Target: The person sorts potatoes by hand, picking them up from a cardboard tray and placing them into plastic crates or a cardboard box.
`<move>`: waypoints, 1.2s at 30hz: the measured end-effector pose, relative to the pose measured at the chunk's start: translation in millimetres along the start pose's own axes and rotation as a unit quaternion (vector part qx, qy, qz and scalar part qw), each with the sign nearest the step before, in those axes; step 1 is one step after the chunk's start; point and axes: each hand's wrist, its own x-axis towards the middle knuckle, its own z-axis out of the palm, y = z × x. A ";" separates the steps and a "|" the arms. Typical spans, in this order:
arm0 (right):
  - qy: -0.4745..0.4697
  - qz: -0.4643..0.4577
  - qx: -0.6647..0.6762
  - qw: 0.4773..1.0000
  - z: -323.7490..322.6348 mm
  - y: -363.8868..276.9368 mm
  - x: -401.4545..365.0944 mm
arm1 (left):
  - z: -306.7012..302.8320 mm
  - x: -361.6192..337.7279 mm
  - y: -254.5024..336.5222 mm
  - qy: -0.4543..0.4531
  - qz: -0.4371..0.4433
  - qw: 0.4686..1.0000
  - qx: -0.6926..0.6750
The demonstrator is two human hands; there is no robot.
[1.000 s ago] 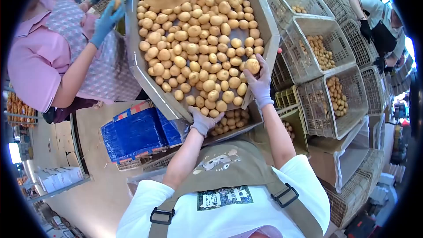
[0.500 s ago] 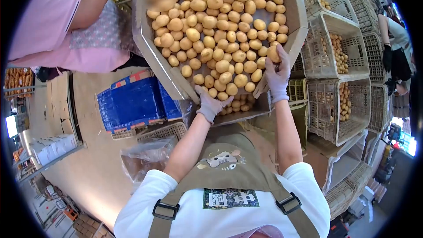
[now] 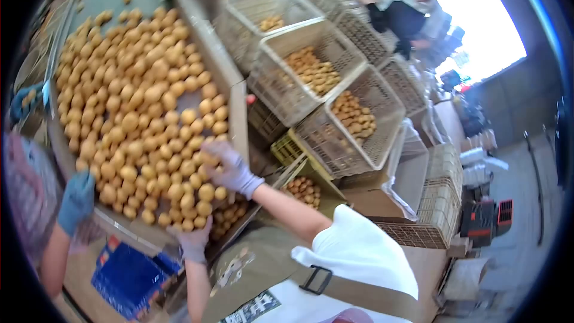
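Many round potatoes [image 3: 143, 101] lie spread in a large sorting tray with a pale raised rim [image 3: 239, 116]. At the tray's near right corner, my right hand [image 3: 233, 170], in a light glove, reaches in with its fingers and thumb curled around a potato [image 3: 208, 158]; blur softens the fingertips. My left hand [image 3: 192, 243], gloved alike, rests at the tray's near edge by the outlet, thumb and fingers apart, no potato seen in it. Below the outlet between my hands, more potatoes [image 3: 226, 218] are gathered.
Beside the tray at left is a co-worker's blue-gloved hand [image 3: 78, 197]. Plastic crates [image 3: 353, 170] partly filled with potatoes stand to the right, near a yellow-green box [image 3: 326, 188] holding small potatoes. A blue-covered box [image 3: 128, 278] sits at lower left. Other people are farther back.
My view has swung to the right, shifting the tray leftward. My right hand has gone from the tray's corner wall in over the potatoes. A co-worker's blue glove now shows by the tray.
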 end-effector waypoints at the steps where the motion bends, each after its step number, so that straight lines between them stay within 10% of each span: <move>1: -0.009 0.009 0.020 1.000 -3.1 -4.2 2.5 | -1.5 0.4 2.5 0.023 0.008 1.000 0.005; 31: 0.012 -0.031 0.074 0.997 -7.7 -11.6 9.8 | 21.4 -21.5 -1.5 -0.007 -0.015 1.000 0.009; 36: 0.227 0.050 -0.095 0.968 -60.3 23.9 -11.3 | 24.0 -16.9 1.8 0.026 0.001 0.999 0.031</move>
